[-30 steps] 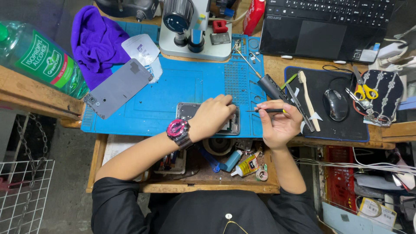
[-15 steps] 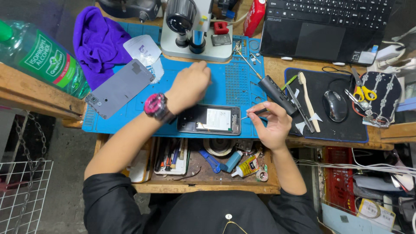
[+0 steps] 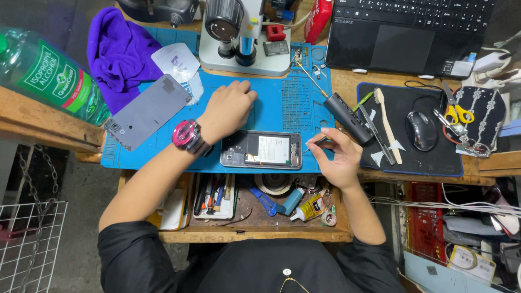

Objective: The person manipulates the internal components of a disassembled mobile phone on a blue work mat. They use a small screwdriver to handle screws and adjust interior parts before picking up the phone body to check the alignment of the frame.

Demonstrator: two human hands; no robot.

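A: In the head view the right hand (image 3: 339, 157) pinched a thin tool (image 3: 316, 142), its tip at the opened phone (image 3: 261, 150) just to its left.

B: And the left hand (image 3: 227, 107)?

A: Loosely curled, empty, on the mat (image 3: 282, 103) beyond the phone. Better, I judged, pressed on the phone to steady it.

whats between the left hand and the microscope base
Only bare blue silicone mat separates the left hand from the grey microscope base, seen in the head view.
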